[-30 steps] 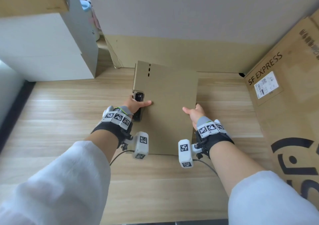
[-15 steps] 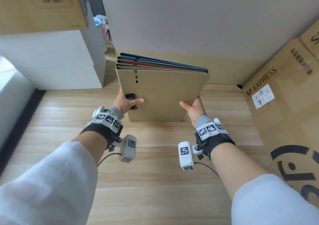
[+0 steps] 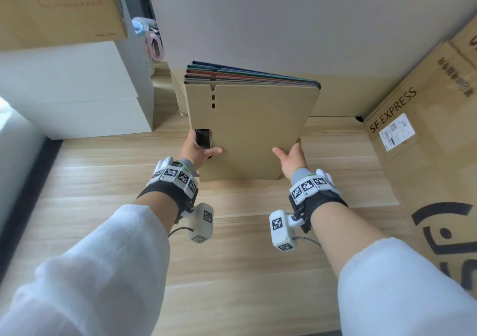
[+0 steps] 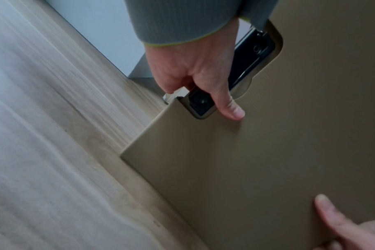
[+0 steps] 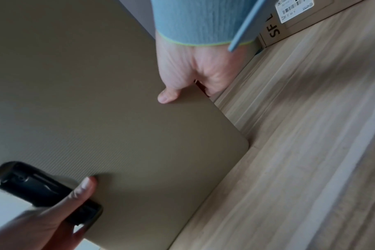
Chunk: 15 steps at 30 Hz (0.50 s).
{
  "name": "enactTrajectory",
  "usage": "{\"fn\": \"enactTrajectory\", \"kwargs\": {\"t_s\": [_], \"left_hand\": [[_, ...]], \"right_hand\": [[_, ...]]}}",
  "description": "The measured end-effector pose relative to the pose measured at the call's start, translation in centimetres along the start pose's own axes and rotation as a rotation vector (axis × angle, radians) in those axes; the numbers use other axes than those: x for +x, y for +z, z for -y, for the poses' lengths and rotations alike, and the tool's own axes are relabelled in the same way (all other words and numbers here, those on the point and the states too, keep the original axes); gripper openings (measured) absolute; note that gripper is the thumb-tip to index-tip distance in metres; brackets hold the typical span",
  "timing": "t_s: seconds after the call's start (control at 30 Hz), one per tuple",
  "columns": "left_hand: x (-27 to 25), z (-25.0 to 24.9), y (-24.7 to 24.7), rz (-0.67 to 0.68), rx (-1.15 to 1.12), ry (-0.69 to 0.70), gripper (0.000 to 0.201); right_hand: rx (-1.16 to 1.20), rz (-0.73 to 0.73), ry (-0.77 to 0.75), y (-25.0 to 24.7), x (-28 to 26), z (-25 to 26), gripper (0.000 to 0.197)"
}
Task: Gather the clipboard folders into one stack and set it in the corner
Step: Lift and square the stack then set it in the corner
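A stack of clipboard folders [image 3: 247,126] stands on its lower edge on the wooden desk [image 3: 232,232], tilted away from me toward the back wall. The nearest folder is tan, with a black clip [image 3: 204,138] at its left edge; blue, green, red and grey edges show behind its top. My left hand [image 3: 200,150] grips the left edge at the clip, thumb on the tan front [image 4: 231,110]. My right hand [image 3: 290,156] grips the right edge, thumb on the front [image 5: 167,96], fingers hidden behind the stack.
A white box [image 3: 77,90] with a brown carton [image 3: 59,8] on top stands at the back left. A large SF EXPRESS carton [image 3: 423,139] lines the right side. The back corner lies between that carton and the wall.
The stack has gone from lying flat on the desk to standing on its lower edge, raised by both hands. The coloured folder edges have come into view at its top.
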State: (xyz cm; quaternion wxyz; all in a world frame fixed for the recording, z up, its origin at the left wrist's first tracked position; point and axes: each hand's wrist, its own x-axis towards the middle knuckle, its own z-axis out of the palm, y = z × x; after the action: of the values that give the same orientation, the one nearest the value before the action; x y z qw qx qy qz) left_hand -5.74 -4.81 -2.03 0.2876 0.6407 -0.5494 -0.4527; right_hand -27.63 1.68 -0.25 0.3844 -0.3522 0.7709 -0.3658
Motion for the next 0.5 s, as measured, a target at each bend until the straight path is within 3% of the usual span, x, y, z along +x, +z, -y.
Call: {"fn": "enactTrajectory", "kwargs": {"t_s": [0.1, 0.2, 0.43, 0.5], "left_hand": [[0.0, -0.5, 0.0, 0.074, 0.003, -0.024, 0.072], [0.2, -0.6, 1.0, 0.172, 0.069, -0.12, 0.069], [-0.4, -1.9, 7.4, 0.346, 0.195, -0.373, 0.066], [-0.4, -2.9, 10.1, 0.374, 0.207, -0.424, 0.074]], "right_hand": [[-0.037, -0.026, 0.026, -0.5, -0.1, -0.6, 0.069], [-0.075, -0.021, 0.097, -1.5, 0.2, -1.5, 0.059], [-0.124, -0.011, 0.321, -6.6, 2.5, -4.0, 0.078], [-0.169, -0.001, 0.367, -9.0, 3.6, -4.9, 0.078]]}}
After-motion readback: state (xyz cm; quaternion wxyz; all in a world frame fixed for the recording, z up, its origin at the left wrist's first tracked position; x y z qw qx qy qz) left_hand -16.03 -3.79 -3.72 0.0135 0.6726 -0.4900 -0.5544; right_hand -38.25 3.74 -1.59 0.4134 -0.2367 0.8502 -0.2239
